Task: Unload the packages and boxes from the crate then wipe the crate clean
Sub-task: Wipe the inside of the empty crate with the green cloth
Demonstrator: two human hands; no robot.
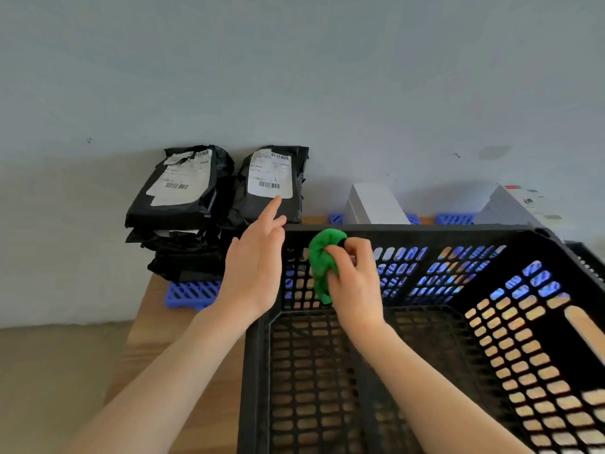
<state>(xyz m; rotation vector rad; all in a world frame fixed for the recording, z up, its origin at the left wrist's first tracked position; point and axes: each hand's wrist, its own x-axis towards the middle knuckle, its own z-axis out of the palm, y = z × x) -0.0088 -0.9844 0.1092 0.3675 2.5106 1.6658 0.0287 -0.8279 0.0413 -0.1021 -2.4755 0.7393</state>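
Two hands work at the far-left corner of a black slotted crate point(425, 231), which fills the lower right of the frame and stands on a wooden worktop point(147, 339).

Left hand point(255, 270): fingers loosely spread and nearly straight, index finger raised. The palm lies against the outside of the crate's corner, at centre frame.

Right hand point(352, 273): fingers curled around a bunched green cloth point(322, 257), pressing it on the inner face of the crate's far wall. It sits just below the rim and just right of the left hand.

Wood of the worktop shows through the slots in the crate's floor and right wall.

Black packages point(183, 191) with white barcode labels lie in two stacks side by side, left of centre, above and behind the left hand. They rest on a blue pallet point(191, 293), and the lower part of the right stack is hidden by the hand.

White boxes point(373, 204), two in number, stand beyond the crate's far rim at right of centre, well apart from each other. More blue pallets are partly visible beneath them.

A pale wall point(294, 77) fills the upper half of the frame.
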